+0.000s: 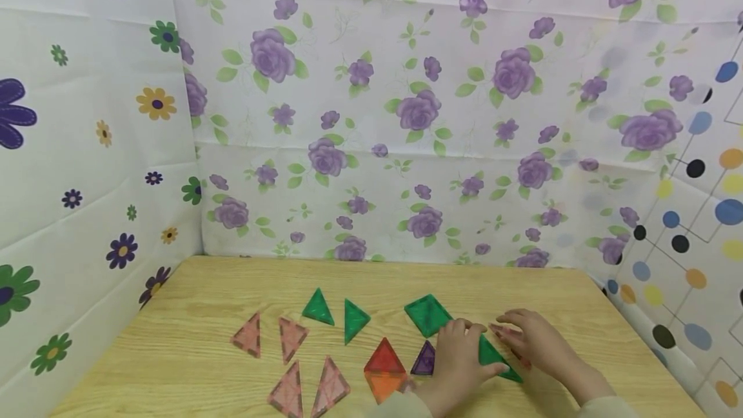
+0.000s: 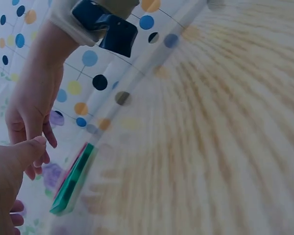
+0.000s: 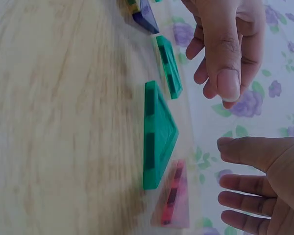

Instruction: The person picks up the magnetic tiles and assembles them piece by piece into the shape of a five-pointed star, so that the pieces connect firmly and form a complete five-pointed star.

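Note:
In the head view, my left hand (image 1: 458, 363) hovers at the right part of the table, between a purple triangle tile (image 1: 424, 359) and a large green triangle tile (image 1: 493, 358). My right hand (image 1: 540, 346) hangs above a pink triangle tile (image 1: 525, 362), partly hidden beneath it. The right wrist view shows the right hand (image 3: 262, 181) with fingers spread and nothing held. Above it there, the left hand (image 3: 230, 49) hangs loosely, also holding nothing. The green triangle (image 3: 158, 139) and the pink one (image 3: 176, 196) lie apart from both hands.
A green square tile (image 1: 428, 315) lies behind the left hand. Red (image 1: 384, 358) and orange (image 1: 384, 384) triangles touch edge to edge. Leftward lie two small green triangles (image 1: 318, 307) and several pink triangles (image 1: 249, 335). Patterned cloth walls (image 1: 371, 115) enclose the wooden table (image 1: 174, 340).

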{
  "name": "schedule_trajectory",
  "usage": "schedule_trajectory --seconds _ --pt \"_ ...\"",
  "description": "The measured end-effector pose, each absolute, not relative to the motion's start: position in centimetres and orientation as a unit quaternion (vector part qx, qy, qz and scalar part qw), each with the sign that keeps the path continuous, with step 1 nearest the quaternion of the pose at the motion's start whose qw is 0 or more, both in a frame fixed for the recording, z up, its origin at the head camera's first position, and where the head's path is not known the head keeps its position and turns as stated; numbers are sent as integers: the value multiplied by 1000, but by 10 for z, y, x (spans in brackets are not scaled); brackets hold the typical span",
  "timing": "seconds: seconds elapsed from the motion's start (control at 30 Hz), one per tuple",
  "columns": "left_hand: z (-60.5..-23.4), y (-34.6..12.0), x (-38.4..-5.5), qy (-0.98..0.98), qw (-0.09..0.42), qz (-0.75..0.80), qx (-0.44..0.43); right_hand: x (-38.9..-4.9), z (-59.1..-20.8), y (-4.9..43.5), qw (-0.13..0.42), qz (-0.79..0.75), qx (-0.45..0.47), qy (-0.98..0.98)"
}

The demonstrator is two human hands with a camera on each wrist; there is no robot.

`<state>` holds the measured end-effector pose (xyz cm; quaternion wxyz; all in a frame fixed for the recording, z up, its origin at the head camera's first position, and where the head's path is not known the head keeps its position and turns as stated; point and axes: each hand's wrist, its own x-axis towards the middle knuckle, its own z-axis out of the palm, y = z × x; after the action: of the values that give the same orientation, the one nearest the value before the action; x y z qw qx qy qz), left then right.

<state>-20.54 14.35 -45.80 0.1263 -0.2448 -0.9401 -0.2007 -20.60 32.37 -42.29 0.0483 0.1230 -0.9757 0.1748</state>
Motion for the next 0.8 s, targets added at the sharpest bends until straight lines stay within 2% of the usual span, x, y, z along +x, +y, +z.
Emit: schedule_trajectory --seconds 0.2,0.47,0.67,0.8 --pt "-464 162 -202 -947 113 -192 -233 -204 -429 335 48 169 114 -978" --pt "-475 173 -202 -955 122 -174 -205 -205 -440 347 48 163 110 -979" --pt "-477 181 -202 -969 93 -135 -187 -206 -443 350 30 180 105 -978" --pt "-480 186 -203 -972 95 -107 -185 -207 -444 352 25 183 105 -977"
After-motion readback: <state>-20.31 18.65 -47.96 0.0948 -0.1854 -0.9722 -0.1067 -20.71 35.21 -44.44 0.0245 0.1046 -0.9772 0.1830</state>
